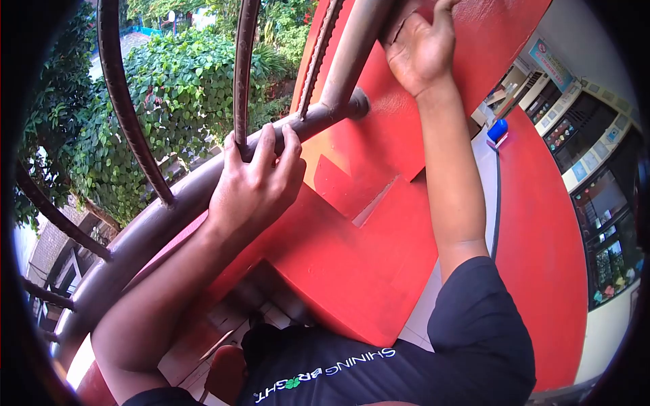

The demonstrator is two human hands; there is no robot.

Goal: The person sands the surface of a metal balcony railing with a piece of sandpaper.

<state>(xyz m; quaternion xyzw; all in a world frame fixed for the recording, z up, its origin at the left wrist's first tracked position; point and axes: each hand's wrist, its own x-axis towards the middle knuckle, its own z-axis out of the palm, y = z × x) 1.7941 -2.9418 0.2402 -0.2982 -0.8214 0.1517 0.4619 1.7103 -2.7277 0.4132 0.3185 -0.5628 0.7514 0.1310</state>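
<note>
Curling over the brown railing (172, 215), the left hand (256, 177) has it wrapped beneath its palm! Right hand (425, 55) beyond that hold, grip impossible to tell. Slick metal could make the left slip.

So the left hand (256, 177) has its back facing up, fingers (266, 145) spread a bit and bent, with the left forearm (177, 274) angling down from it to a bent elbow (118, 338). The right hand (421, 55) is higher, palm showing, thumb (443, 15) up, right arm (455, 169) pretty much straight below it. Can't really make out the right fingers.
</note>
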